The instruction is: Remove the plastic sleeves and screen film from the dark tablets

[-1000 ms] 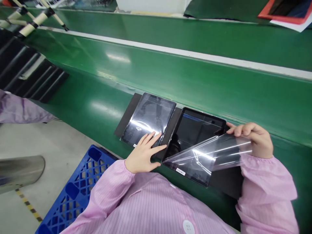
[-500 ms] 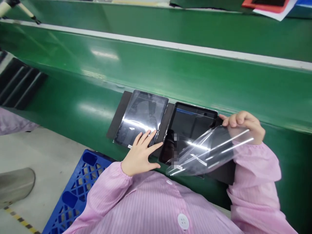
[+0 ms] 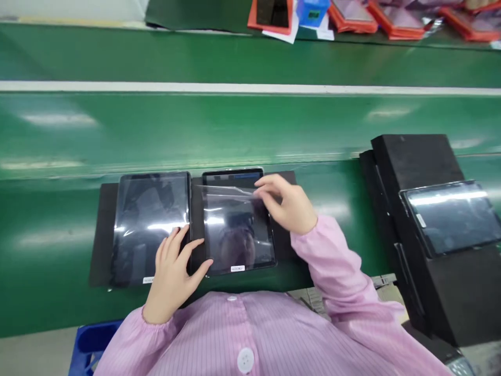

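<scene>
Two dark tablets lie side by side on a black foam pad (image 3: 102, 235). My left hand (image 3: 172, 277) is open, fingers spread: its fingertips rest at the lower right of the left tablet (image 3: 152, 209), and its thumb reaches the lower left edge of the right tablet (image 3: 242, 245). Over the right tablet's upper part, my right hand (image 3: 287, 201) pinches a clear plastic film (image 3: 227, 192) by its edge. The film's upper edge is raised off the screen; how much of its lower part touches the glass, I cannot tell. White labels sit at the bottoms of both tablets.
At the right, another tablet (image 3: 450, 214) lies tilted on stacked black foam pads (image 3: 418, 162). Red trays (image 3: 395, 23) and a blue box (image 3: 312, 11) stand on the ledge at the back. A blue plastic pallet (image 3: 88, 339) shows at lower left, below the green bench (image 3: 43, 282).
The view has swung right, bringing the foam stack into sight. My right hand has carried the film from the right tablet's right side to above its upper part. My left hand remains spread.
</scene>
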